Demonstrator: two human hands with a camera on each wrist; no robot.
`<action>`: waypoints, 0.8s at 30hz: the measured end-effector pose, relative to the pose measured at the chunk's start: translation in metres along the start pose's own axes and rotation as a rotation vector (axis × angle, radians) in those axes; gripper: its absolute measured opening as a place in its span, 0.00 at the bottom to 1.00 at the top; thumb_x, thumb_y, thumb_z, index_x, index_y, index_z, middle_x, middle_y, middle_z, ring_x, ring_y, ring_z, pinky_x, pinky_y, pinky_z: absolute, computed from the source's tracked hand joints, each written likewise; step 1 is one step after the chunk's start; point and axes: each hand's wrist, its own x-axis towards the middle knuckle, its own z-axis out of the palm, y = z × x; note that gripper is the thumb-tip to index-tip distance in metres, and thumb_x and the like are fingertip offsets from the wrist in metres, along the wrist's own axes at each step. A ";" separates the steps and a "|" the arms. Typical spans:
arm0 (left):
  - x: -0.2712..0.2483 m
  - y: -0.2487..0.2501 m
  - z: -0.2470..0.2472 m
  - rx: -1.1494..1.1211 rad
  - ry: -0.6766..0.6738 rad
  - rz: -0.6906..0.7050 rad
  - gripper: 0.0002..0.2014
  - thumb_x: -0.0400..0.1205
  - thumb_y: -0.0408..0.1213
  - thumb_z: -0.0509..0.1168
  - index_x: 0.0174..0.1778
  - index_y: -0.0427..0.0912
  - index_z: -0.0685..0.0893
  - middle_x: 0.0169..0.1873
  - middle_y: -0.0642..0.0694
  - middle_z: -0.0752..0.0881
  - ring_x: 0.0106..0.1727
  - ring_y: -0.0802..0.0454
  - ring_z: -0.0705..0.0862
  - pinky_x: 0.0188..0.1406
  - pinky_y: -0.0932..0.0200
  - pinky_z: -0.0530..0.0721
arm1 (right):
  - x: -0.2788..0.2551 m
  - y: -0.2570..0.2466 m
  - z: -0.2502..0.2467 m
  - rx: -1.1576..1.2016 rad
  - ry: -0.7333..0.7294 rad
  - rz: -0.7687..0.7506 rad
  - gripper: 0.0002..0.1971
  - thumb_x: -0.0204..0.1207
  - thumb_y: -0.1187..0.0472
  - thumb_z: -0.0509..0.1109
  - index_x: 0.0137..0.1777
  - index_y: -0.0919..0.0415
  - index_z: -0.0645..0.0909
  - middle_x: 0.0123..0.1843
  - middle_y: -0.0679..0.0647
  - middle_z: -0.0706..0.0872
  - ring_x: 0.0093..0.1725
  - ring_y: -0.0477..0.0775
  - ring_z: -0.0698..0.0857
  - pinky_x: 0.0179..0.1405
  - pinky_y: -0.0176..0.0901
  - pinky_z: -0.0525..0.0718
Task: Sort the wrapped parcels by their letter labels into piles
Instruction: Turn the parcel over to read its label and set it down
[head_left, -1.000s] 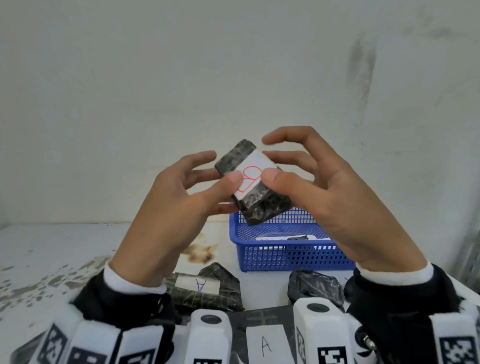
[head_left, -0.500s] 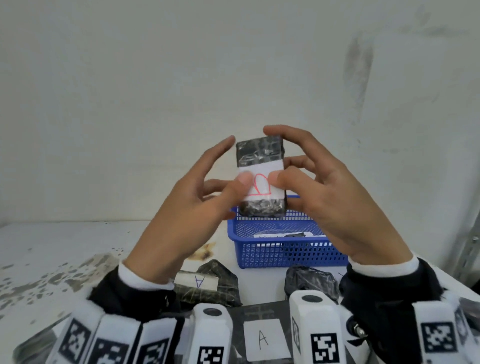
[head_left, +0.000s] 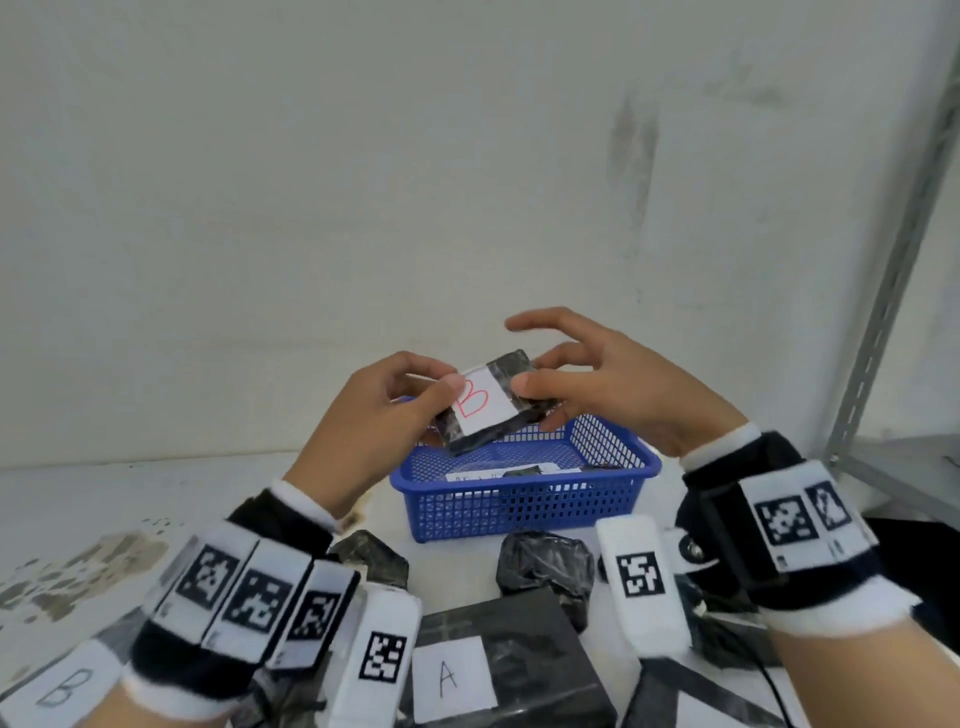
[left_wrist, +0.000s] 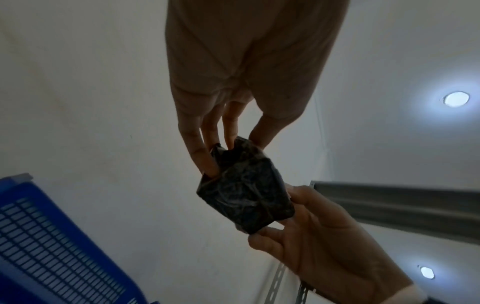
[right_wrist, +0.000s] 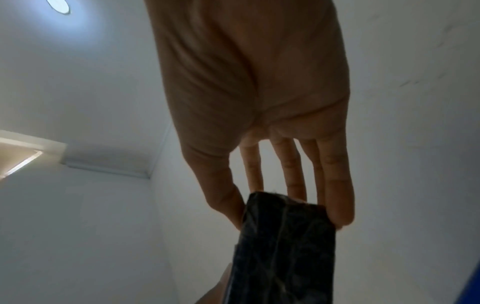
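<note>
While both hands pinch one parcel above the blue basket, its long axis runs from 8 to 2 o'clock, the left hand gripping the 8 o'clock end and the right hand the other. A B label lies at 7 o'clock, nearer the left hand. I count one held parcel, one basket, and at least four parcels on the table.

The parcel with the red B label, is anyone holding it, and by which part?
Yes. Both hands pinch the parcel by its opposite ends above the blue basket: left hand at the left end, right hand at the right.
</note>
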 end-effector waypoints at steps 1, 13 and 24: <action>0.006 0.001 0.005 0.025 -0.013 -0.007 0.08 0.83 0.40 0.67 0.53 0.40 0.85 0.43 0.44 0.91 0.35 0.59 0.88 0.35 0.65 0.88 | 0.005 0.003 -0.006 -0.028 -0.013 0.020 0.16 0.76 0.63 0.77 0.61 0.46 0.85 0.45 0.52 0.92 0.45 0.53 0.90 0.51 0.49 0.90; 0.082 -0.088 0.007 0.728 -0.195 -0.393 0.27 0.86 0.48 0.60 0.79 0.39 0.66 0.74 0.38 0.76 0.70 0.42 0.78 0.63 0.54 0.75 | 0.087 0.133 -0.056 -0.465 -0.071 0.414 0.21 0.83 0.67 0.65 0.72 0.50 0.80 0.72 0.59 0.80 0.53 0.57 0.82 0.34 0.35 0.84; 0.101 -0.147 0.018 0.795 -0.362 -0.486 0.33 0.89 0.39 0.54 0.85 0.47 0.43 0.81 0.35 0.61 0.77 0.37 0.70 0.78 0.45 0.67 | 0.137 0.189 -0.062 -0.780 -0.298 0.445 0.22 0.84 0.64 0.67 0.76 0.49 0.79 0.77 0.56 0.77 0.62 0.57 0.81 0.58 0.44 0.84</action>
